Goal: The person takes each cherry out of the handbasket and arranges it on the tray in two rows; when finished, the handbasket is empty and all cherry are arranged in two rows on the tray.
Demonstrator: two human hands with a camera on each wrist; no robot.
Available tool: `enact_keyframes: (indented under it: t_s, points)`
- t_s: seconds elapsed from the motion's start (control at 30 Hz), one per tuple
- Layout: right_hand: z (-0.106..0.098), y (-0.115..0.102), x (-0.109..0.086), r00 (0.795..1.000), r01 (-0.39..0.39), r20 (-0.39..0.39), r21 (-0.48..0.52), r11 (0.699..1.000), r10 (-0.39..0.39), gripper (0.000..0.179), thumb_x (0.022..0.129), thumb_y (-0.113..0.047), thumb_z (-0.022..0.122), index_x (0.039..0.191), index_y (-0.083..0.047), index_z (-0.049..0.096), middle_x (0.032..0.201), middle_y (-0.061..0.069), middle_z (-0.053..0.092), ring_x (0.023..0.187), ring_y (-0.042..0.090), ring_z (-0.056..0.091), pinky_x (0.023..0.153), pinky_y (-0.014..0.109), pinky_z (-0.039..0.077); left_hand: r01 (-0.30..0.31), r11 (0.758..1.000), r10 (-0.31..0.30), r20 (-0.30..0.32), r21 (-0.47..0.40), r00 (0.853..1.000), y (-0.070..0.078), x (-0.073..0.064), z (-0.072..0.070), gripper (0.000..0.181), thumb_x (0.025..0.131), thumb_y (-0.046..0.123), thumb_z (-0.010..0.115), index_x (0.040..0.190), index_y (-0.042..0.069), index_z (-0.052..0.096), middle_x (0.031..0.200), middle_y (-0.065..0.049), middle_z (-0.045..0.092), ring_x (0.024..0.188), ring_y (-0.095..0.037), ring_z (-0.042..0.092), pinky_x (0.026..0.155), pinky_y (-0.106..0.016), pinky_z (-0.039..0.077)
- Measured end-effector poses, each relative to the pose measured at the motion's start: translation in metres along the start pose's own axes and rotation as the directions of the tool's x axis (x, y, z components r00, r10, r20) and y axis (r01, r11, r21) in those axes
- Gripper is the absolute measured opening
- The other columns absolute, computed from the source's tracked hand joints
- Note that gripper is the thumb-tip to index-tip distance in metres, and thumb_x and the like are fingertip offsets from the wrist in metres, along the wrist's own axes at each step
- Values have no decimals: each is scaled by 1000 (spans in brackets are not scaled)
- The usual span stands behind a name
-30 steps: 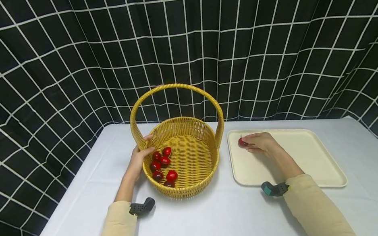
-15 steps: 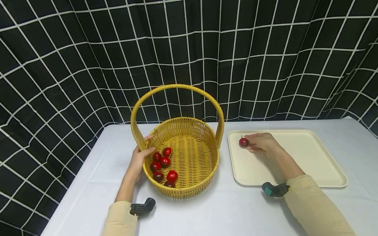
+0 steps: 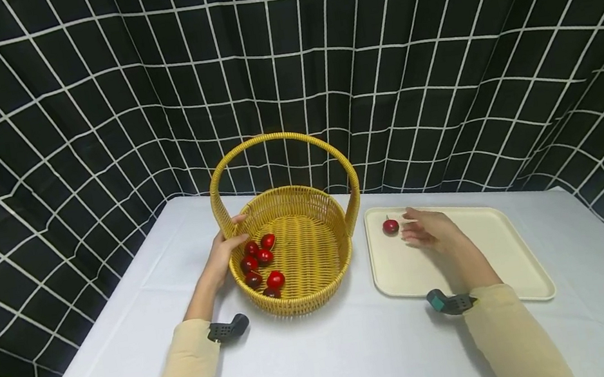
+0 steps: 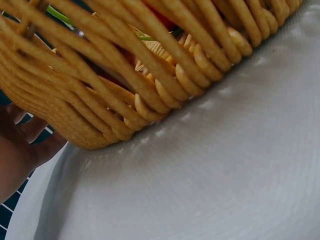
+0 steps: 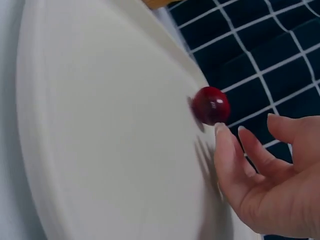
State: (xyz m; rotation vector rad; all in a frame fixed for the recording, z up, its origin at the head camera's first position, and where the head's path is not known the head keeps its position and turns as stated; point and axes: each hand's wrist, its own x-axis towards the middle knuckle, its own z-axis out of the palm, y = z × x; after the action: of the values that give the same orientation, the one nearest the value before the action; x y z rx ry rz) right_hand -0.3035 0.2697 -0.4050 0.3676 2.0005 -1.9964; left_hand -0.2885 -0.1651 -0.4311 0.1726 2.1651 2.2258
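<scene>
My left hand (image 3: 220, 253) grips the yellow wicker basket (image 3: 302, 306) at its left rim, thumb over the edge by the handle's foot. In the left wrist view the hand (image 4: 17, 150) lies against the woven wall (image 4: 75, 105). Several red cherries (image 3: 275, 280) lie inside, gathered at the left. A single dark red cherry (image 3: 390, 227) with a stem sits on the cream tray (image 3: 485, 239), near its far left corner. Beside it, my right hand (image 3: 434, 229) holds nothing, thumb and fingers spread. The right wrist view has a fingertip right at the cherry (image 5: 211, 106).
A tall arched handle (image 3: 273, 137) rises over the basket. White cloth (image 3: 329, 367) covers the table, and a black curtain (image 3: 301, 65) with white grid lines stands behind it. Each wrist wears a small dark camera, such as the left one (image 3: 229, 329).
My right hand has let go of the cherry, spread its fingers and drawn back slightly to the right. The cherry stays on the tray. My left hand keeps its hold on the basket.
</scene>
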Motion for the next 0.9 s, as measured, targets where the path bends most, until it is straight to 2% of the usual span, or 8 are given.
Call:
enact_keyframes:
  t_s: [0.1, 0.23, 0.4, 0.47, 0.63, 0.8, 0.9]
  points:
    - [-6, -2, -6, 999, 1, 37, 65, 998, -4, 58, 101, -31, 46, 141, 9, 31, 89, 6, 61, 73, 13, 67, 75, 26, 54, -3, 1000, 3, 0, -2, 1000, 1, 0, 1, 50, 95, 9, 47, 144, 7, 38, 148, -16, 34, 136, -30, 30, 112, -46, 17]
    - [-10, -3, -11, 993, 33, 106, 104, 994, -44, 59, 101, -33, 44, 139, 10, 31, 95, 8, 59, 83, 18, 66, 83, 32, 53, -8, 1000, 8, -4, 5, 1000, 2, -1, 1, 50, 94, 8, 47, 143, 6, 38, 148, -16, 34, 135, -31, 31, 112, -46, 18]
    - [-11, -5, -17, 982, 64, 168, 129, 990, -85, 61, 100, -37, 46, 138, 9, 31, 97, 7, 61, 89, 21, 67, 83, 33, 52, -10, 1000, 10, -9, 16, 1000, 1, 0, 1, 51, 93, 9, 48, 143, 6, 38, 147, -16, 35, 135, -31, 31, 111, -46, 18]
    - [-10, -6, -21, 977, 76, 190, 133, 988, -101, 57, 100, -37, 46, 135, 7, 35, 98, 6, 62, 91, 20, 67, 83, 33, 53, -9, 1000, 9, -10, 15, 1000, 1, 0, 1, 51, 93, 9, 48, 143, 7, 38, 147, -16, 35, 135, -31, 31, 111, -45, 19]
    - [-2, -12, -35, 962, 126, 231, 89, 988, -144, 45, 101, -37, 43, 125, 1, 44, 108, 10, 60, 98, 20, 64, 85, 33, 52, -5, 1000, 6, -7, 10, 1000, 1, -1, 0, 51, 93, 8, 47, 143, 6, 38, 147, -16, 34, 135, -30, 31, 112, -45, 18]
    - [8, -18, -49, 946, 184, 267, 20, 983, -183, 56, 99, -41, 46, 131, 5, 39, 120, 16, 56, 105, 21, 60, 86, 34, 51, -3, 1000, 3, -2, 9, 1000, 2, -1, 0, 51, 94, 9, 47, 144, 6, 37, 149, -16, 33, 136, -30, 29, 112, -46, 17]
    - [14, -20, -56, 933, 203, 300, 16, 979, -199, 59, 99, -41, 47, 131, 7, 38, 118, 15, 58, 103, 22, 61, 86, 35, 52, -3, 1000, 3, -1, 9, 1000, 3, -1, 0, 51, 94, 9, 47, 144, 6, 37, 149, -16, 33, 136, -30, 29, 112, -45, 17]
